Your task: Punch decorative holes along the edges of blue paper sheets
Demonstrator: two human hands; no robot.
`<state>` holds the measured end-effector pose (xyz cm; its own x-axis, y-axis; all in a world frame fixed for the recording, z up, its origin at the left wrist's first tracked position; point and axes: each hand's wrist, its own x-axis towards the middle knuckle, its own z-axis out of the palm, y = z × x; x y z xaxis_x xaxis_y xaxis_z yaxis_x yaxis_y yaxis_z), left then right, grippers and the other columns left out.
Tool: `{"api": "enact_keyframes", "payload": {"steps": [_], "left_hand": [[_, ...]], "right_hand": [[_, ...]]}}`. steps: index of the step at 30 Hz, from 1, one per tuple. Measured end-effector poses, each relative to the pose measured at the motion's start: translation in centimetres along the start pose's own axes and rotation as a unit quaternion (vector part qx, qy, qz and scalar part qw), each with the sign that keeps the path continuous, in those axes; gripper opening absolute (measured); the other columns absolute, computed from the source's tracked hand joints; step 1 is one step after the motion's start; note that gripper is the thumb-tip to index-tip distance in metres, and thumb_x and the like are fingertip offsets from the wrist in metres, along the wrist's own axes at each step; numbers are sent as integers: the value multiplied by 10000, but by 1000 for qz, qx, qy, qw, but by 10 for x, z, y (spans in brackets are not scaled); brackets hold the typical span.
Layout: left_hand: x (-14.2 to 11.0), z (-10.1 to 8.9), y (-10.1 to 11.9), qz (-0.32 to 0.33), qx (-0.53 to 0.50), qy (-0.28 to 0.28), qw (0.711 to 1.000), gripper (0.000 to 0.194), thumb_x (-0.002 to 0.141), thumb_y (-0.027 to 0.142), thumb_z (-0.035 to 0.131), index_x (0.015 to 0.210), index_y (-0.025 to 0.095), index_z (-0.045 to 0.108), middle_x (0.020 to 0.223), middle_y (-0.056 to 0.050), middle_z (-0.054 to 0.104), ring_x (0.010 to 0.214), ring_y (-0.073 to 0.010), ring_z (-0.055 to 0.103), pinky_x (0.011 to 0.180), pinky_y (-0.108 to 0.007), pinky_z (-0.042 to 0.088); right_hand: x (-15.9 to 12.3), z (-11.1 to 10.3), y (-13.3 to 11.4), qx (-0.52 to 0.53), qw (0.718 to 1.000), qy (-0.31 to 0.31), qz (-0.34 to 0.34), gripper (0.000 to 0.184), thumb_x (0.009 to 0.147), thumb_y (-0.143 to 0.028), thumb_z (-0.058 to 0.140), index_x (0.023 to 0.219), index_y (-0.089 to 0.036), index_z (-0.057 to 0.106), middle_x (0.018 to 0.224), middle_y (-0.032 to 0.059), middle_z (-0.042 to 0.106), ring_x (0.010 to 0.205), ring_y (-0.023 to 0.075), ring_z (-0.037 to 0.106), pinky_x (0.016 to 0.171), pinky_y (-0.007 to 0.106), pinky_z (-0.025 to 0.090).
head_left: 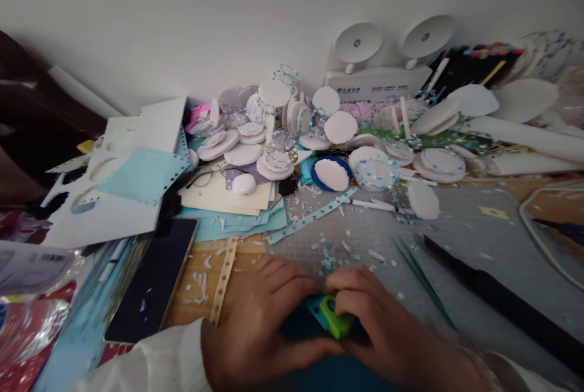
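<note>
Low in the middle of the view, my right hand (378, 313) is closed around a small bright green paper punch (336, 317). A strip of blue paper (316, 309) sits in the punch's mouth, with a dark cut-out shape showing near its end. My left hand (269, 322) curls around from the other side, its fingers at the paper and its thumb reaching to the punch's lower edge; its exact grip on the strip is partly hidden. Tiny blue and white punched pieces (326, 252) lie just beyond my fingers. A light blue strip (310, 218) and a cream strip (223, 282) carry rows of star-shaped holes.
Tweezers (424, 282) and a black-handled knife (483, 285) lie right on the grey cutting mat (460, 221). A phone (152, 282) rests at left beside stacked paper (228, 197). White paper discs (274, 164) crowd the back, before a two-headed lamp (378, 81).
</note>
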<state>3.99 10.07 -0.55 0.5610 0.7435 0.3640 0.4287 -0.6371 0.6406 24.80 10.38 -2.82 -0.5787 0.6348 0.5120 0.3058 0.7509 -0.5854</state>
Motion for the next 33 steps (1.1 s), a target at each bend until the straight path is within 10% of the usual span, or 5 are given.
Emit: {"api": "enact_keyframes", "payload": {"steps": [9, 14, 21, 28, 33], "left_hand": [[0, -3, -3, 54, 42, 2, 998, 353, 913, 472, 607, 1038, 143, 602, 894, -72, 709, 758, -200, 625, 699, -329, 442], [2, -5, -5, 64, 49, -15, 997, 148, 984, 149, 465, 979, 138, 612, 816, -63, 705, 733, -180, 630, 697, -316, 437], [1, -3, -6, 28, 32, -1, 999, 144, 953, 127, 467, 921, 153, 605, 763, -58, 670, 692, -181, 590, 642, -304, 437], [-1, -2, -4, -40, -34, -15, 999, 381, 883, 489, 625, 1079, 163, 612, 947, -98, 691, 856, -245, 639, 744, -353, 482], [-5, 7, -5, -22, -13, -2, 1000, 317, 822, 323, 720, 1077, 173, 605, 923, -73, 694, 830, -228, 641, 727, -336, 483]], "right_hand": [[0, -4, -2, -6, 1000, 1, 14, 155, 880, -196, 617, 987, -213, 506, 889, 43, 648, 796, 182, 611, 729, 306, 546], [-2, -8, -5, 63, 989, -17, 130, 290, 807, -300, 729, 1000, -229, 525, 889, 19, 636, 810, 184, 614, 733, 304, 532], [3, -11, -5, 153, 953, -37, 261, 317, 776, -376, 746, 991, -222, 572, 860, 1, 632, 771, 174, 624, 669, 270, 516], [-2, 3, -2, 94, 982, 4, 162, 247, 778, -141, 684, 921, -244, 511, 894, 15, 600, 827, 178, 603, 724, 287, 520], [1, -8, -4, 66, 990, -51, 113, 358, 757, -207, 740, 1016, -242, 496, 1012, 38, 593, 923, 190, 606, 795, 283, 531]]}}
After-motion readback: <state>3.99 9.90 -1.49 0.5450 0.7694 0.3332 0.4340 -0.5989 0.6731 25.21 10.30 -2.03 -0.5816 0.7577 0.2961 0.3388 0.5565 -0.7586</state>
